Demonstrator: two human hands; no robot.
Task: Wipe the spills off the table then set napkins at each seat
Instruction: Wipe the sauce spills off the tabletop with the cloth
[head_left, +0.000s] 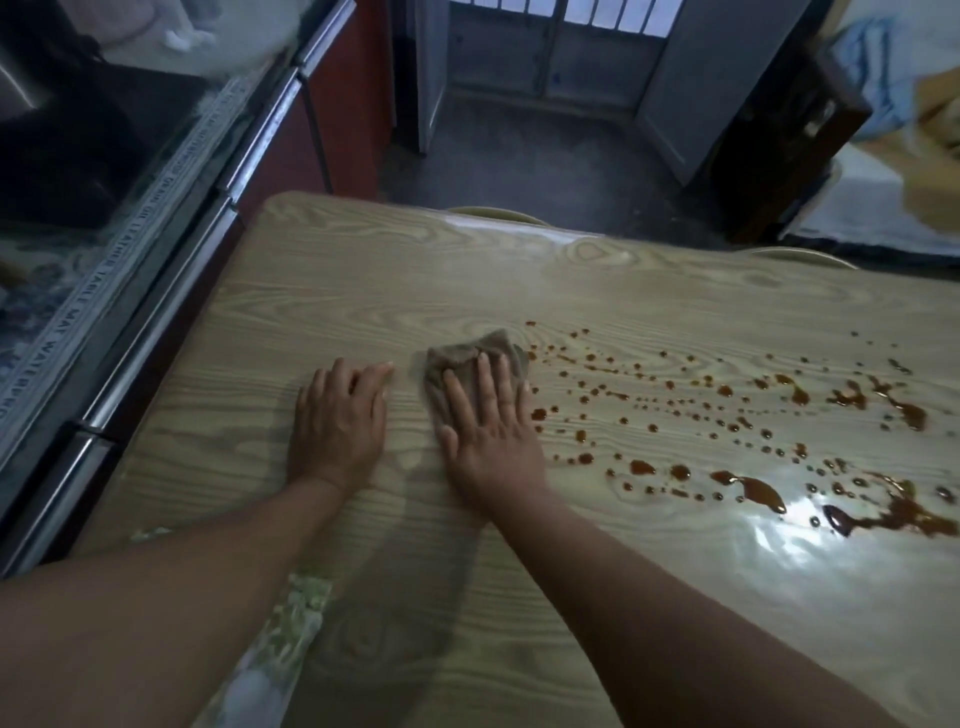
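A glossy wood-grain table (363, 270) fills the view. Brown liquid spills (753, 441) lie scattered as drops and puddles across its right half, thickest near the right edge. A crumpled grey-brown cloth (467, 356) sits at the left border of the spills. My right hand (488, 421) lies flat on the cloth with fingers spread, pressing it onto the table. My left hand (340, 421) rests palm down on bare table just left of the cloth, holding nothing. No napkins are in view.
A dark counter with metal rails (171, 291) runs along the table's left side. Two chair backs (493, 214) (795, 255) show beyond the far edge. A doorway (545, 78) lies ahead and a dark cabinet (779, 140) stands at the right.
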